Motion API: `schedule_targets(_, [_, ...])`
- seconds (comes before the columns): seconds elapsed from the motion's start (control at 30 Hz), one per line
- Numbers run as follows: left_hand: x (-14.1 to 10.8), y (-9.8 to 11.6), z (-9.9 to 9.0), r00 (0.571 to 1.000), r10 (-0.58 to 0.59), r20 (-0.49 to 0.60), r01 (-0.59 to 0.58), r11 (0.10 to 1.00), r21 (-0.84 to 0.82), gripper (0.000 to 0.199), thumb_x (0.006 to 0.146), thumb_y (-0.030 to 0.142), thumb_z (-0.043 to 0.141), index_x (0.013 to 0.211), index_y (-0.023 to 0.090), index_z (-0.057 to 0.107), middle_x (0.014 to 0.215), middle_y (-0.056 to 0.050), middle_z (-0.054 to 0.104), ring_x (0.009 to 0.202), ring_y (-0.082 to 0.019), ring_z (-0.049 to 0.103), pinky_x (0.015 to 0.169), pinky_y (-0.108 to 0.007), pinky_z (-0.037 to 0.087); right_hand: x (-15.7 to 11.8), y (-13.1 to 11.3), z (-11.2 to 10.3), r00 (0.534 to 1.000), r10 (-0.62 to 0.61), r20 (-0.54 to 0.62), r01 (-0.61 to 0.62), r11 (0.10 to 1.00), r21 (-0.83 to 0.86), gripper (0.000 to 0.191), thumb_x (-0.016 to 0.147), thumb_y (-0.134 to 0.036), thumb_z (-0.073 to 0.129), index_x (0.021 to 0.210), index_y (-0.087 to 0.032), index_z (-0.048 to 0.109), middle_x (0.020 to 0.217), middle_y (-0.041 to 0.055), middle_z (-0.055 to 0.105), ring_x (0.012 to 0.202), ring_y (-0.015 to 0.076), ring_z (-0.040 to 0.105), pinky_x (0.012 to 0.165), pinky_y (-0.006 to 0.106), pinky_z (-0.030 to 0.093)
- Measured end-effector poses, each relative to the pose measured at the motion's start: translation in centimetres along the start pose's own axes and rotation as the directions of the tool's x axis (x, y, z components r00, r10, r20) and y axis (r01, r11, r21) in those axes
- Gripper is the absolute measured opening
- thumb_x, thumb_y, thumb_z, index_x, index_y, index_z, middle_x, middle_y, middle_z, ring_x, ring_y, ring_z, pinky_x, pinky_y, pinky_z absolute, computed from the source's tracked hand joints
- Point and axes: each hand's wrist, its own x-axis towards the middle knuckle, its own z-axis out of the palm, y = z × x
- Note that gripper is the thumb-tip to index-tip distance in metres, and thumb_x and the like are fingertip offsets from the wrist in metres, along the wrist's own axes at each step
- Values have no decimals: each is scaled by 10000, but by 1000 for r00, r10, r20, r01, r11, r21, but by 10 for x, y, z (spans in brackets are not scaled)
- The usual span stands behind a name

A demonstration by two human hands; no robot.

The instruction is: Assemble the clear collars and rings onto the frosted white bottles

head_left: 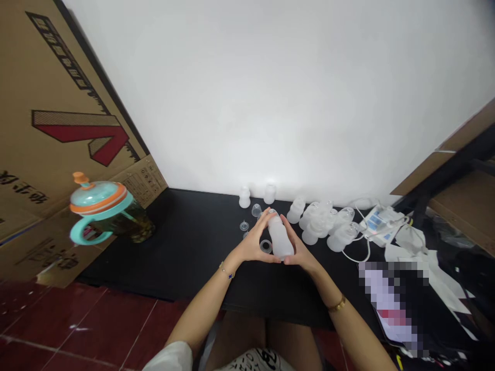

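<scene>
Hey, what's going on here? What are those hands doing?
A person is holding a frosted plastic bottle between their left hand and right hand, with the fingers of both hands pressed against its sides. They are at a black table. More frosted bottles stand in a bunch to the right, near a white device with thin cords. A teal-and-orange sippy cup sits far off to the left.
</scene>
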Motion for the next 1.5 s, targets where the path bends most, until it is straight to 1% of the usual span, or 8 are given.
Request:
schedule_targets(0.33, [0, 3, -2, 1000, 0, 1, 0, 999, 32, 1251, 570, 494, 940, 1601, 326, 250, 1721, -111, 14, 1563, -421, 117, 1232, -568, 288, -2, -3, 1, 1000, 11, 16, -10, 999, -41, 1345, 595, -470, 962, 1635, -405, 112, 1723, 68, 93, 1499, 379, 306, 1115, 515, 428])
schedule_targets(0.53, [0, 7, -4, 1000, 3, 22, -4, 998, 55, 1260, 560, 511, 940, 1599, 316, 255, 1721, -115, -8, 1562, -433, 103, 1238, -571, 266, -3, -3, 4, 999, -15, 31, 17, 998, -54, 1371, 581, -480, 967, 1633, -422, 89, 1723, 70, 82, 1499, 380, 310, 1134, 533, 402])
schedule_targets(0.73, [0, 11, -7, 997, -34, 74, 30, 998, 51, 1267, 585, 516, 929, 1611, 340, 208, 1721, -103, -60, 1568, -425, 76, 1229, -573, 285, -1, -4, 2, 999, -53, 12, 54, 994, -92, 1344, 564, -483, 972, 1624, -393, 150, 1643, 118, 287, 1478, 370, 341, 1145, 540, 382])
schedule_targets(0.8, [0, 11, -7, 996, -33, 78, 29, 999, 42, 1290, 588, 511, 929, 1621, 348, 174, 1721, -100, -69, 1568, -426, 68, 1231, -577, 278, -1, -4, 1, 998, -60, 11, 61, 992, -109, 1328, 569, -477, 970, 1619, -395, 160, 1620, 120, 318, 1463, 369, 361, 1137, 543, 391])
schedule_targets(0.93, [0, 8, -6, 997, -19, 71, 18, 1000, 25, 1364, 569, 511, 940, 1634, 348, 104, 1721, -104, -64, 1569, -422, 54, 1249, -582, 236, -3, -3, 0, 999, -47, 14, 49, 990, -132, 1314, 584, -457, 966, 1618, -407, 156, 1631, 112, 294, 1464, 369, 356, 1138, 546, 391])
schedule_targets(1.13, [-1, 2, -7, 996, 9, 85, -8, 1000, -19, 1299, 549, 497, 951, 1607, 359, 210, 1724, -91, -42, 1565, -420, 109, 1234, -571, 289, -5, -1, 4, 998, -55, 15, 56, 990, -128, 1332, 592, -463, 961, 1617, -447, 110, 1707, 62, 120, 1518, 359, 263, 1167, 551, 350])
schedule_targets(1.33, [-1, 3, -8, 996, -9, 85, 12, 999, -38, 1294, 547, 465, 958, 1606, 354, 222, 1723, -96, -61, 1562, -423, 120, 1243, -575, 257, -4, -7, 3, 997, -71, 23, 74, 978, -195, 1290, 605, -441, 956, 1613, -405, 151, 1644, 105, 288, 1504, 348, 302, 1202, 532, 287])
schedule_targets(1.5, [-1, 5, -8, 996, -25, 87, 29, 998, -52, 1286, 551, 433, 959, 1604, 351, 224, 1722, -106, -66, 1548, -424, 187, 1233, -570, 281, -3, -9, 2, 998, -59, 18, 61, 974, -216, 1256, 615, -412, 952, 1598, -392, 171, 1591, 127, 356, 1451, 353, 382, 1172, 535, 332])
